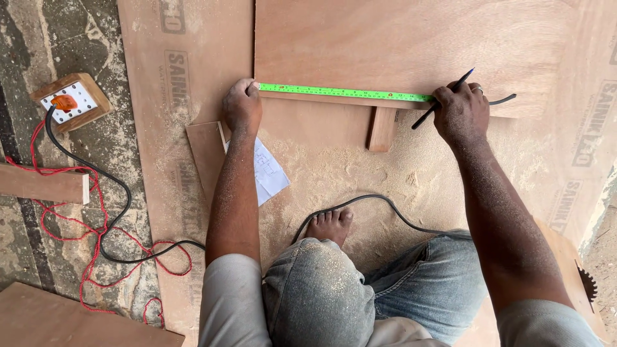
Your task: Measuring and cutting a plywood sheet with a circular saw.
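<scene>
My dusty knee (321,289) fills the lower centre. Above it, I see the green tape measure (344,93) running left to right along the plywood board (411,45) edge: left hand (242,106) closed, pinning its end, right hand (461,112) pinching a pencil (443,99) at the far end.

This is a carpentry workplace set up on the floor, rough and improvised. Large reddish-brown plywood sheets (193,128) lie flat over a worn, mottled stone floor (38,45), and pale sawdust (360,173) is strewn thick across them. A toothed circular saw blade (586,283) peeks in at the right edge. A small wooden-framed socket box with an orange plug (71,101) sits on the stone, feeding a black cable (96,186) tangled with a thin red wire (64,212). Offcuts of wood (42,185) lie about, and a bright green measuring tape (340,92) stretches along a board's edge.
</scene>
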